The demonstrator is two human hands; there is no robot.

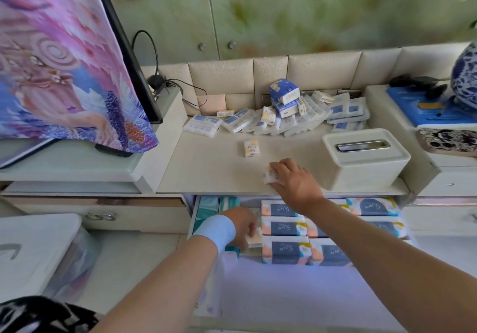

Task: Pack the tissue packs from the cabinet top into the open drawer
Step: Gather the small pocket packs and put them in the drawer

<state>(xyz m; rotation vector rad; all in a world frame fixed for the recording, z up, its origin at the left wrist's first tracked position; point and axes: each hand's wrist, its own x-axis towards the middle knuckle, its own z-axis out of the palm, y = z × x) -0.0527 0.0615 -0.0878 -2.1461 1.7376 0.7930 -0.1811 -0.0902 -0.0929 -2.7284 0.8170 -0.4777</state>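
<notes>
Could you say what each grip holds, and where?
Left grip pinches a small cream tissue pack, left edge; right grip clasps a small white tissue pack, right end.

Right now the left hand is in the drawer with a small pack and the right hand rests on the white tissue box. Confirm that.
Not quite. In the head view the right hand grips a small tissue pack on the cabinet top, left of the white tissue box, not touching it. The left hand is in the drawer with a small pack.

The drawer packs (285,251) are navy and pink, the wristband (215,229) pale blue, the vase (464,79) blue-and-white patterned.
</notes>
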